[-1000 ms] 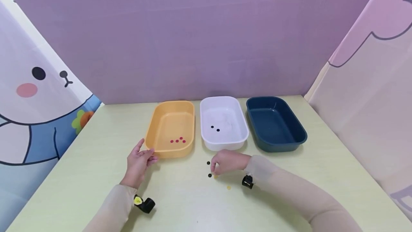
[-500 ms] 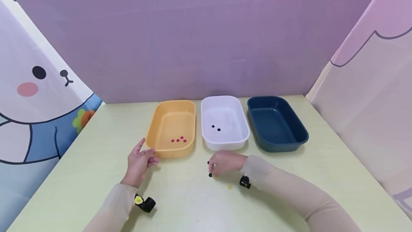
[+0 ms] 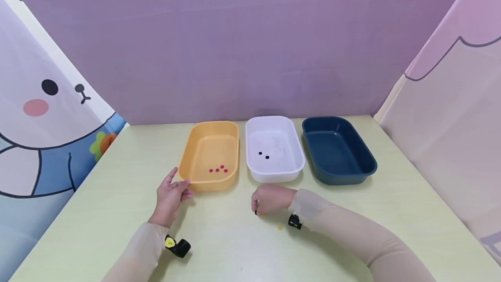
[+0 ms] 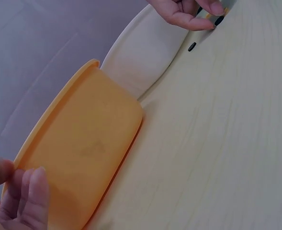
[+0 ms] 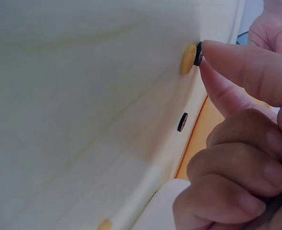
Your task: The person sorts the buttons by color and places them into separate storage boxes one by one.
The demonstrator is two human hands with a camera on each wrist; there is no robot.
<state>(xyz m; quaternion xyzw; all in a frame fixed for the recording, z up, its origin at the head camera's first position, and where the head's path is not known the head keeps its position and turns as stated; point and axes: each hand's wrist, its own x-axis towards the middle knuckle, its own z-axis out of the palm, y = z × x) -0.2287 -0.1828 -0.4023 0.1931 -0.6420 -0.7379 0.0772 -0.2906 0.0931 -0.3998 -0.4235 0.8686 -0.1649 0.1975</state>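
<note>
My left hand (image 3: 171,197) holds the near left corner of an orange tray (image 3: 208,185); in the left wrist view the thumb is at the rim and the fingers (image 4: 34,196) lie by the outer wall. In front of the white tray (image 3: 275,176), my right hand (image 3: 272,198) pinches a black button (image 5: 198,53) at the tabletop between thumb and index finger, its other fingers curled. A yellow button (image 5: 188,59) sits right beside it. Another black button (image 5: 182,122) lies apart, hidden under the hand in the head view.
Several red buttons (image 3: 222,167) lie in the orange tray and two black buttons (image 3: 267,157) in the white one. A dark blue tray (image 3: 339,177) stands at the right. Another yellow button (image 3: 279,228) is on the table (image 3: 219,247), near the right wrist.
My right hand has shifted slightly left over the black buttons, covering the farther one and most of the nearer one. My left hand stays at the orange tray's corner.
</note>
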